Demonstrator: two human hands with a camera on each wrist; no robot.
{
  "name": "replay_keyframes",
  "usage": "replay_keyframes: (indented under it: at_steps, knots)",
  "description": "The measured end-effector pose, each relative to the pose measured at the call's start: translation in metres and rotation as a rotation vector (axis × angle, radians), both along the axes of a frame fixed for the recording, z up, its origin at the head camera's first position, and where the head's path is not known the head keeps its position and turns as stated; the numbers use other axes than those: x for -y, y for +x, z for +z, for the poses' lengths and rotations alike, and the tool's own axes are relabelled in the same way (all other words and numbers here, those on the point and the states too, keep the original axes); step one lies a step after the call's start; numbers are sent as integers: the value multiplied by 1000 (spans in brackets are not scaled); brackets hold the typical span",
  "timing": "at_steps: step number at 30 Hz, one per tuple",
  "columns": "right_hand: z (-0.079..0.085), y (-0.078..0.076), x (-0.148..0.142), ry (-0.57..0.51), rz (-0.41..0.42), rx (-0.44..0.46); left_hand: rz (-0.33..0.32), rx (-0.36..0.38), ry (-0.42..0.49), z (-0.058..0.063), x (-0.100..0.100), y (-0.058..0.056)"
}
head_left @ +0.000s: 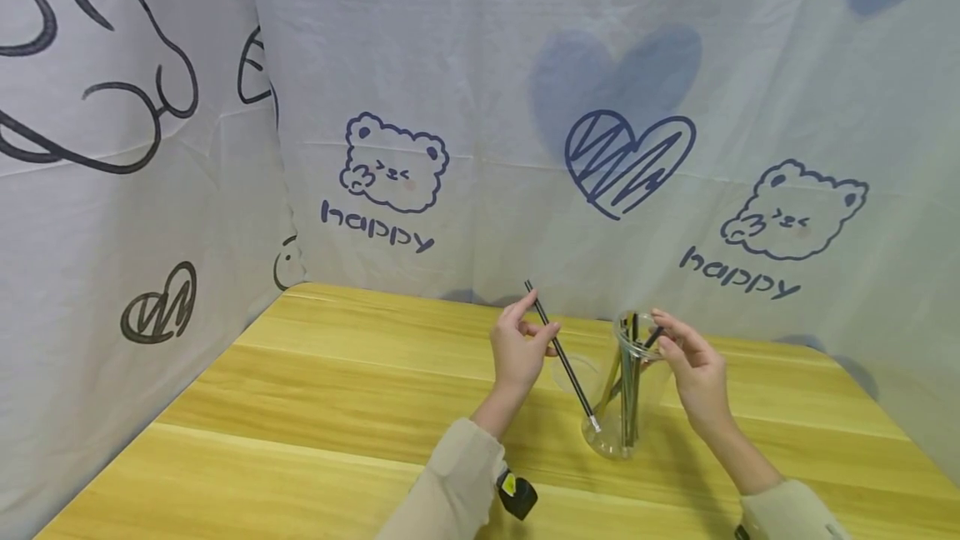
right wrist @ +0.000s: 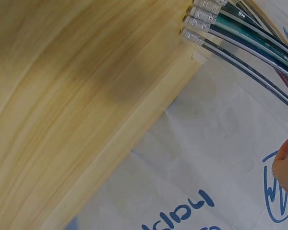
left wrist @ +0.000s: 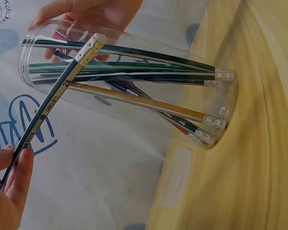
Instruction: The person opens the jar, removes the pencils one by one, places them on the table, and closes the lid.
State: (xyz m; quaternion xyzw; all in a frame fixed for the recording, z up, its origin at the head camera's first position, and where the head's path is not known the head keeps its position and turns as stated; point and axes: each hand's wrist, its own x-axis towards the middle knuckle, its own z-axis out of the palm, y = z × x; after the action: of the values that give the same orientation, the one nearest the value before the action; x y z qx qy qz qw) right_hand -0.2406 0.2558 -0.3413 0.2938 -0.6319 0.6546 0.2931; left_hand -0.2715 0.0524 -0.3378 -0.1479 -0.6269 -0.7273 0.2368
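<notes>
My left hand [head_left: 519, 348] pinches a dark striped pencil [head_left: 567, 369] between thumb and fingers. That pencil [left wrist: 48, 105] is marked 2B and has a white eraser in a metal ferrule. In the head view its eraser end points down, beside the base of a clear jar [head_left: 600, 445]. Several pencils [left wrist: 168, 76] stand inside the jar, eraser ends at the bottom; most are dark or green, one is yellow. My right hand [head_left: 697, 373] holds the jar by its rim, thumb and fingers at the mouth. In the right wrist view only part of the right hand [right wrist: 287, 167] shows.
A clear round lid [head_left: 574, 373] lies on the wooden table [head_left: 315, 382], left of the jar. White cloth [head_left: 480, 90] with drawn hearts and bears hangs behind and to the left. A black device [head_left: 517, 497] is strapped at the left sleeve.
</notes>
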Motion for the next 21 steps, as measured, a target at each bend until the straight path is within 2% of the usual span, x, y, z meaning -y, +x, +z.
replay_keyframes:
  at_steps: [11,15,21]
  knots:
    - [-1,-1,-1,9,-16,4,-97,231,0,-12,3,-6]
    - [-1,-2,-2,9,-13,6,-113,290,-21,-17,3,-8]
    - [-2,-2,-2,8,-22,6,-133,359,-101,-23,2,-11]
